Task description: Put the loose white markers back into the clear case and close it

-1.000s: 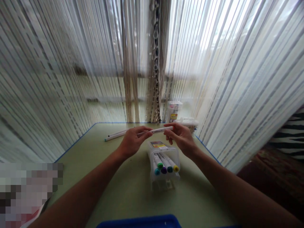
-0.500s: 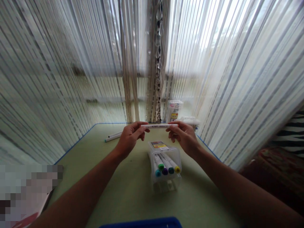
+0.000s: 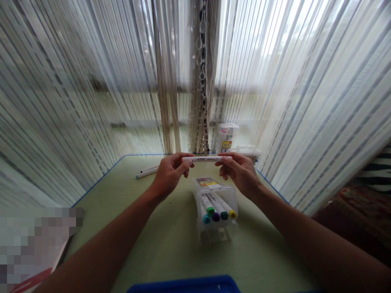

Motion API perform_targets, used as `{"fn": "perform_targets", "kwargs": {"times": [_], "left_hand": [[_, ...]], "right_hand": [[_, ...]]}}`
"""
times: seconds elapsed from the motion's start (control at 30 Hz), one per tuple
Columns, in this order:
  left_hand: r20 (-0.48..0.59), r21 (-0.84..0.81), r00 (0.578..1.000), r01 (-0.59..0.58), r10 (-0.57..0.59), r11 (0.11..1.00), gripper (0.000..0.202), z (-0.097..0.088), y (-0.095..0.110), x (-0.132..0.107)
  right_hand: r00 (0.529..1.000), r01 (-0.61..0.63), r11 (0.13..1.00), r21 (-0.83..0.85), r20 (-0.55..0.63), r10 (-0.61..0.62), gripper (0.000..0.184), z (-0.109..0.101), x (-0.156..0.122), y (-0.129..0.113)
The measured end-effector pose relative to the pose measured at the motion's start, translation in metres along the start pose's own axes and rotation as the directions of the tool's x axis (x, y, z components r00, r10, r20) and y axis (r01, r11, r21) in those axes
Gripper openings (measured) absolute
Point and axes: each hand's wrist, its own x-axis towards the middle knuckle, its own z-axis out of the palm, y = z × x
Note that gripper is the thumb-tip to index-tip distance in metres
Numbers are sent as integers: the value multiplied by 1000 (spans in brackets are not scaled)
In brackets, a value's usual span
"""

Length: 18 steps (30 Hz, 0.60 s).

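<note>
Both hands hold one white marker (image 3: 206, 158) level above a green table (image 3: 165, 244). My left hand (image 3: 169, 176) pinches its left end, where a bit of orange shows. My right hand (image 3: 240, 173) pinches the right end. Right below them lies a clear plastic marker case (image 3: 215, 211) on its side, with several markers inside showing green, teal, purple and yellow caps.
Another white marker (image 3: 148, 171) with a teal tip lies on the table at the far left. A second clear marker case (image 3: 226, 138) stands at the back by the striped curtains (image 3: 91, 89). A blue tray edge (image 3: 183, 285) is at the near edge.
The marker went from tilted to level and was raised a little between both hands. The view shifted slightly; the case on the table has not moved.
</note>
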Motion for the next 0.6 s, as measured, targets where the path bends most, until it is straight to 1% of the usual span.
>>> {"fn": "perform_targets", "kwargs": {"times": [0.17,0.37,0.6], "left_hand": [[-4,43,1000,-9,9,999,26,1,3,-3],[8,73,1000,-17,17,997,25,0,2,-3],[22,16,1000,-19,19,1000,24,2,1,-2]], "right_hand": [[1000,12,1000,-5,25,-12,27,0,-1,2],[999,15,1000,-21,49,-14,31,1,-2,2],[999,11,999,-34,39,-10,33,2,-3,1]]}}
